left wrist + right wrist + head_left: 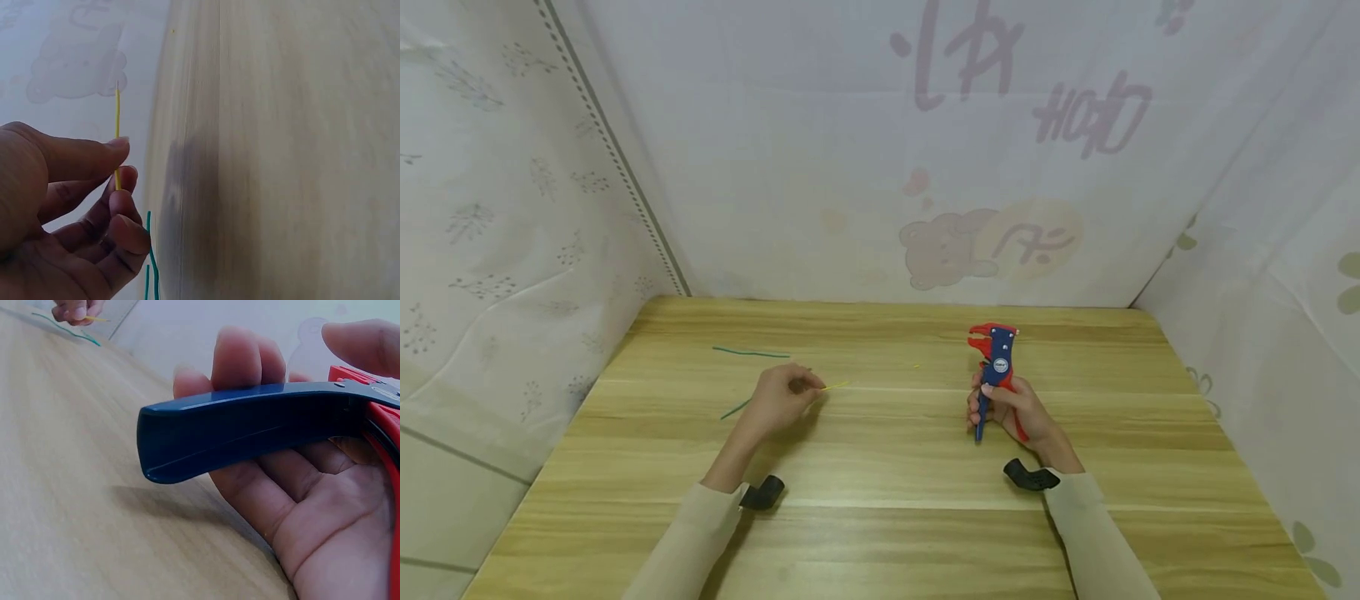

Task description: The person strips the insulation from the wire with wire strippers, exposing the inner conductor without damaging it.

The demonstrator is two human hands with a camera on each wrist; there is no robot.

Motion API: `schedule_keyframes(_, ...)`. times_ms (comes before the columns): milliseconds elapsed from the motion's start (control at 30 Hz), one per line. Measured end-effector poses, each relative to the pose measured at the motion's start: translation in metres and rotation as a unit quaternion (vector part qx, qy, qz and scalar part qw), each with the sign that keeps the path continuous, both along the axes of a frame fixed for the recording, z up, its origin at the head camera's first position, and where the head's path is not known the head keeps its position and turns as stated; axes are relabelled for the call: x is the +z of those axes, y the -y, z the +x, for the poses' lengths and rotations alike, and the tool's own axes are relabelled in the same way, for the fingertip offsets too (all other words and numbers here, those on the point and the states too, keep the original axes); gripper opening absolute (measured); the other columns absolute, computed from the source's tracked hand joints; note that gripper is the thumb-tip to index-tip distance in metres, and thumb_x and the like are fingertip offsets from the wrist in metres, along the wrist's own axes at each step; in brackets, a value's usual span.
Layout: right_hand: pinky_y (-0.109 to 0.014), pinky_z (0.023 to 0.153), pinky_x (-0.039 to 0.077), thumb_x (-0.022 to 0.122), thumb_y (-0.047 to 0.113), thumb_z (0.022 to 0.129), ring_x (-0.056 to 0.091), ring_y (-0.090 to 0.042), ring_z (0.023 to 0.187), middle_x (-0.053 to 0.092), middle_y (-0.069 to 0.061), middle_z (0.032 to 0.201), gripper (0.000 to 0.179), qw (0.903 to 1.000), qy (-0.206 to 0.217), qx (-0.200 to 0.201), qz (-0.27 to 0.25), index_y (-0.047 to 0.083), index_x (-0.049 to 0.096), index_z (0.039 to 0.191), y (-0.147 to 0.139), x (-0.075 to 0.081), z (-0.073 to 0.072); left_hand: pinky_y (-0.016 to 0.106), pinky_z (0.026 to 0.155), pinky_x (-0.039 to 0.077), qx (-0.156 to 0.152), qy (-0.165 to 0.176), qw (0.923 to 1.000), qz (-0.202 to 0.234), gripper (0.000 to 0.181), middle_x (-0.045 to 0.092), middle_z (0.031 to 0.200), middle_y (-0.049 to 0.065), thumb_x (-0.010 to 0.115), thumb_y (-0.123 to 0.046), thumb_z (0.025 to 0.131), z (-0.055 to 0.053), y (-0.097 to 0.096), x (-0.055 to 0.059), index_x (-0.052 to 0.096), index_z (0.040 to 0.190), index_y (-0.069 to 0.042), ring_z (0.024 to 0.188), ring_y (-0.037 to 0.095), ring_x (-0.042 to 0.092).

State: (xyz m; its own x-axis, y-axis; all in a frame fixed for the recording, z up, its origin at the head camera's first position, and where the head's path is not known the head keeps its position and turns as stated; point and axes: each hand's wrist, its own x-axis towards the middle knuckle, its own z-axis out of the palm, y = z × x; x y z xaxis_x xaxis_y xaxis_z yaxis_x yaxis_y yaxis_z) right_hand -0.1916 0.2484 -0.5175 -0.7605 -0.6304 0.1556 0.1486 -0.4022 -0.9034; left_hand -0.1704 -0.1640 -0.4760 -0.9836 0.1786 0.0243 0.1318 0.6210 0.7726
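Observation:
My left hand (782, 398) pinches a short yellow wire (117, 115) between thumb and fingertips. In the left wrist view the wire stands upright, with a thin bare tip at its upper end. At the right, my right hand (1018, 408) holds a wire stripper (1000, 358) with a blue body and red jaws, its head pointing away from me. The right wrist view shows the blue handle (250, 428) lying across the fingers, with the red handle against the palm. One green wire (751, 352) lies beyond the left hand; another green wire (735, 410) is partly hidden under it.
A tiny yellow scrap (916, 367) lies on the wooden table (880, 533) between the hands. Printed cloth (790, 167) hangs behind the table and along both sides. Black wrist mounts (763, 493) sit at the sleeve cuffs.

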Motion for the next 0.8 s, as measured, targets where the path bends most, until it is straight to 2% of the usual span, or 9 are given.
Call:
schedule_keyframes(100,-0.043,0.083,0.062,0.033,0.003,0.109,0.071,-0.02,0.08,0.071,-0.009,0.094,0.017,1.0,0.001,0.0,0.001,0.0,0.046,0.12,0.0,-0.001,0.0,0.032,0.077,0.052,0.003,0.007,0.9999,-0.011,0.007,0.073,0.097,0.009,0.07,-0.006,0.094,0.003,0.003,0.001,0.077,0.095,-0.006,0.088,0.021,0.063)
schedule_keyframes(167,-0.042,0.083,0.062,0.033,0.003,0.109,0.071,-0.02,0.081,0.071,-0.009,0.095,0.017,1.0,0.0,0.002,0.002,0.0,0.046,0.12,0.0,-0.001,0.0,0.031,0.072,0.052,0.004,0.021,0.9997,-0.012,0.007,0.072,0.093,0.01,0.07,-0.005,0.093,0.005,0.005,0.002,0.077,0.095,-0.005,0.082,0.02,0.062)
schedule_keyframes(333,-0.042,0.083,0.062,0.033,0.004,0.109,0.071,-0.02,0.081,0.07,-0.009,0.095,0.018,1.0,-0.001,-0.001,0.004,0.0,0.046,0.121,0.0,-0.001,0.0,0.03,0.07,0.052,0.0,0.05,0.9986,-0.02,0.005,0.071,0.087,0.007,0.073,-0.008,0.093,0.008,0.009,0.001,0.076,0.094,-0.004,0.078,0.018,0.062)
schedule_keyframes(533,-0.041,0.083,0.062,0.034,0.005,0.11,0.071,-0.02,0.08,0.07,-0.009,0.094,0.017,0.9999,0.005,-0.009,0.013,0.001,0.047,0.12,-0.002,0.001,0.0,0.032,0.073,0.05,-0.004,0.049,0.9978,-0.043,0.009,0.069,0.085,0.003,0.074,-0.012,0.093,0.009,0.009,0.001,0.075,0.089,-0.004,0.081,0.017,0.06)
schedule_keyframes(800,-0.042,0.084,0.062,0.031,0.002,0.109,0.071,-0.02,0.081,0.07,-0.009,0.094,0.02,0.9999,0.008,-0.004,0.008,0.001,0.048,0.12,0.0,0.001,0.002,0.031,0.069,0.051,-0.003,0.051,0.9978,-0.042,0.006,0.069,0.083,0.004,0.075,-0.011,0.092,0.012,0.012,0.003,0.075,0.091,-0.005,0.076,0.016,0.061)
